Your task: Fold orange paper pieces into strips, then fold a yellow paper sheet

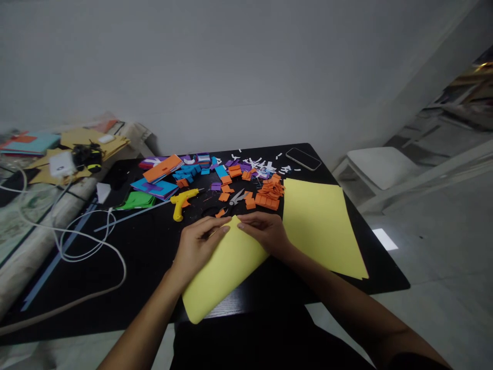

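Note:
A yellow paper sheet [223,272] is curled over on itself between my hands, above the front of the black table. My left hand [200,241] pinches its left side near the upper tip, thumb and fingers closed on the paper. On the other side, my right hand [267,231] grips the paper close to the same tip. Just beyond my fingertips lie scissors [236,198] with spread blades. A stack of flat yellow sheets [318,221] rests to the right, partly behind my right forearm.
A yellow glue gun [181,201] lies left of centre. Orange paper pieces [269,195], white scraps [265,167] and a phone [303,159] are at the back. A white cable [119,252] loops over the left side. Beyond the right edge stands a white stool [379,167].

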`<state>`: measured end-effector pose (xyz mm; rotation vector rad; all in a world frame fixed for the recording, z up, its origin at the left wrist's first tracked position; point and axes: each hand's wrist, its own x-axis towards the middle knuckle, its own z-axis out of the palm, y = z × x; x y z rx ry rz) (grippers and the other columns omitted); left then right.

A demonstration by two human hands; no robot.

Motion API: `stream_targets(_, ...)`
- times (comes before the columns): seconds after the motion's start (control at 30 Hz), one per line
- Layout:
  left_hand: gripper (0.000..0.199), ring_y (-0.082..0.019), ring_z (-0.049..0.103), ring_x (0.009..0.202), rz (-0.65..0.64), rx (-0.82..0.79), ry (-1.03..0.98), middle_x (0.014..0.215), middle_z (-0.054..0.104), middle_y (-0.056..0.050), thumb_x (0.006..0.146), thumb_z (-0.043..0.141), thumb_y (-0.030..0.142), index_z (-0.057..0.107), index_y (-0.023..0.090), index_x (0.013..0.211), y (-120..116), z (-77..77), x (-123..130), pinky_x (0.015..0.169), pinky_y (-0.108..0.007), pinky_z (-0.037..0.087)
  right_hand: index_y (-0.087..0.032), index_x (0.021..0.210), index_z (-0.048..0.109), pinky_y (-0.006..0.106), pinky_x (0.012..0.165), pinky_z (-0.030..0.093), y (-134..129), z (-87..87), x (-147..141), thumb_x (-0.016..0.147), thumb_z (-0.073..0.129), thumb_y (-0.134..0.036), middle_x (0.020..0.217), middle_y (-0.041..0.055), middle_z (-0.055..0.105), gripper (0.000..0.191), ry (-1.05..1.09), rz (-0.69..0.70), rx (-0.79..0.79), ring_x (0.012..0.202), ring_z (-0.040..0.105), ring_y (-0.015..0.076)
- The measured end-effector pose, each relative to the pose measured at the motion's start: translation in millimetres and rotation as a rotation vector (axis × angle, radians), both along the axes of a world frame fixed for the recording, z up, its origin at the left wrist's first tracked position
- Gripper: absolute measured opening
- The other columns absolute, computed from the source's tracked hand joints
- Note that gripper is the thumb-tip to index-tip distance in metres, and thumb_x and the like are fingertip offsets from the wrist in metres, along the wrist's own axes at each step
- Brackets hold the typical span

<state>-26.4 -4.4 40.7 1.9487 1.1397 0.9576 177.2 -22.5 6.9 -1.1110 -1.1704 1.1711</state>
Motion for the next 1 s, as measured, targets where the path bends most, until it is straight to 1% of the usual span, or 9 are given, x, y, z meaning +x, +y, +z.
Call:
stream_targets(0.13,0.022,-0.019,0.069,0.088,-0.017,0.014,-0.003,0.101,0.076,-0.006,0.095,0.068,0.032,0.079,0.023,0.111,0.0,0.4,-0.8,0.071,-0.027,0.050,-0.023,0.097,0.082,0.041,0.087,0.064,0.2,-1.4,-0.1,0.075,0.083,-0.040,0.094,0.0057,0.082,0.027,-0.017,-0.004,-0.012,0.089,0.079,0.0254)
stream_targets(0.47,0.023,-0.018,0.068,0.083,-0.022,0.034,0.002,0.096,0.075,-0.006,0.095,0.067,0.033,0.078,0.022,0.112,0.9,1.0,-0.8,0.069,-0.027,0.050,-0.024,0.095,0.082,0.040,0.086,0.064,1.5,-1.2,-0.6,0.073,0.085,-0.041,0.093,0.0050,0.082,0.027,0.012,0.006,-0.030,0.089,0.079,0.0259)
stream_targets(0.67,0.023,-0.018,0.068,0.085,-0.036,0.018,0.000,0.097,0.075,-0.006,0.096,0.066,0.033,0.078,0.022,0.112,-0.4,2.9,-0.5,0.070,-0.027,0.050,-0.024,0.094,0.082,0.041,0.086,0.064,2.1,-0.4,0.4,0.072,0.086,-0.041,0.093,0.0048,0.082,0.027,0.041,0.019,-0.041,0.088,0.079,0.0256)
stream_targets(1.0,0.022,-0.015,0.062,0.074,-0.019,-0.001,-0.028,0.089,0.071,-0.004,0.094,0.068,0.033,0.078,0.023,0.111,-0.7,-0.9,-1.0,0.065,-0.024,0.046,-0.023,0.094,0.082,0.040,0.085,0.064,2.5,-1.8,0.8,0.072,0.086,-0.042,0.093,0.0059,0.082,0.029,0.031,0.017,-0.041,0.088,0.079,0.0260)
